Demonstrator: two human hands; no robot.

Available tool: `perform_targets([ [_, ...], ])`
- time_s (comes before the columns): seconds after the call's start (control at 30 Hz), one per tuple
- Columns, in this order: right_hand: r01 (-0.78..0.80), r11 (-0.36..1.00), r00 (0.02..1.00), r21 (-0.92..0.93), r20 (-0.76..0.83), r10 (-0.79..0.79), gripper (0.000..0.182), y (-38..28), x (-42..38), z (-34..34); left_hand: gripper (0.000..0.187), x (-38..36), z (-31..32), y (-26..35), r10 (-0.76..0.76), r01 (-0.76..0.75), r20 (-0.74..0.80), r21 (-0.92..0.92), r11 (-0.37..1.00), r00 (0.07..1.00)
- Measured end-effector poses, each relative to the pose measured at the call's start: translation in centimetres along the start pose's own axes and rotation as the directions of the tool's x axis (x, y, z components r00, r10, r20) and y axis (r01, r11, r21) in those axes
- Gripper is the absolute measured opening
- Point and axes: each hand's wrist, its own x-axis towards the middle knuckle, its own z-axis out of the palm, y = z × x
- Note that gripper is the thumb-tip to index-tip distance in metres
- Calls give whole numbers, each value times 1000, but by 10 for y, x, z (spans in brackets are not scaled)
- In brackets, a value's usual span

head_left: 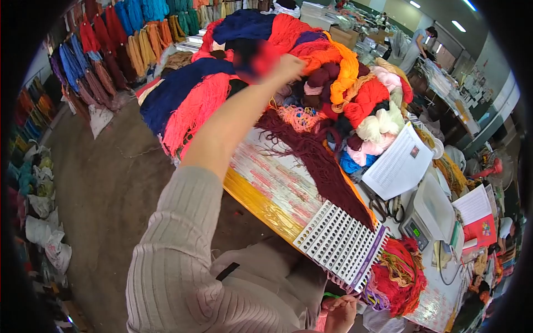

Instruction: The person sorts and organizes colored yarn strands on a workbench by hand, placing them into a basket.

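Note:
My left hand (pixel 290 67) reaches far over a heap of yarn skeins on the table, at the orange-red yarn (pixel 313 49); its fingers are mostly hidden. Beside it are a navy skein (pixel 186 91) and a coral-pink skein (pixel 200 105). Low in the view, my right hand (pixel 340 315) is closed, with a green strand (pixel 328 295) and something pink beside it; I cannot tell what it grips. Close above that hand lies a white card with rows of holes (pixel 341 244). A dark maroon skein (pixel 327 166) stretches from the heap to the card.
Multicoloured yarn (pixel 397 277) hangs at the table's corner. Scissors (pixel 388 210), a scale (pixel 419 230) and a printed sheet (pixel 400 161) sit on the right. Hanging skeins (pixel 125 41) line the back left. Another person (pixel 417 47) stands at the far right.

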Motion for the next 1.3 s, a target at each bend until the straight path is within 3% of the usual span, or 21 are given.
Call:
perform_targets([
  [0.03,-10,1000,1000,1,1,10,18,-1,1,4,31,-19,-34,12,166,8,-247,581,814,955],
  [0.07,-19,1000,1000,1,1,19,17,-3,3,9,30,-8,-69,-9,104,150,-315,683,715,943],
  [0.1,-13,1000,1000,17,-4,13,16,-5,3,15,32,-2,-105,-40,220,50,-287,705,708,932],
  [0.17,-14,1000,1000,24,1,14,14,-1,7,12,39,-20,-154,-73,189,156,-361,738,656,913],
  [0.2,-15,1000,1000,25,4,15,12,0,10,9,45,-23,-177,-103,84,133,-250,735,664,965],
  [0.3,-22,996,983,87,181,6,26,13,16,-15,43,-60,-167,-83,35,227,-317,746,627,948],
  [0.4,26,1000,997,11,71,-27,21,18,9,3,27,-35,-177,-125,-14,166,-395,353,921,918],
  [0.47,27,1000,998,14,64,-28,21,21,4,-2,29,-45,-167,-123,3,151,-376,379,913,927],
  [0.53,36,998,997,53,66,-39,20,26,1,-6,32,-84,-150,-90,372,21,-324,777,629,870],
  [0.67,24,999,997,27,70,-26,24,29,2,-8,26,-92,-155,-76,297,99,-206,936,336,932],
  [0.7,26,1000,996,17,79,-28,23,28,2,-6,22,-94,-154,-69,379,143,-335,880,452,862],
  [0.77,31,1000,996,2,89,-31,22,25,0,-2,25,-95,-153,-59,493,71,-683,620,781,540],
  [0.83,42,996,990,82,128,-53,20,25,2,3,26,-125,-153,-28,413,-236,-782,340,910,467],
  [0.9,22,997,989,78,145,-34,20,27,8,11,23,-177,-141,8,520,-539,-729,246,806,445],
  [1.03,50,992,951,-112,308,-13,25,35,28,47,22,-311,-91,32,586,-387,-600,441,810,544],
  [1.07,70,980,933,-188,360,2,32,36,32,61,20,-343,-71,38,563,-477,-540,306,824,625],
  [1.13,153,948,881,-280,474,-3,47,40,41,91,17,-402,-41,21,797,-522,-155,681,514,584],
  [1.17,207,933,845,-293,535,-20,56,44,45,104,20,-424,-31,34,530,-556,188,411,722,827],
  [1.2,298,909,815,-291,574,-84,64,51,48,113,21,-446,-15,33,406,-587,460,375,718,790],
  [1.23,184,952,866,-245,498,-39,63,58,46,120,20,-455,8,42,567,-666,420,130,735,708],
  [1.3,-12,980,946,-198,315,75,60,70,52,117,18,-464,19,42,461,-511,578,-86,855,674],
])
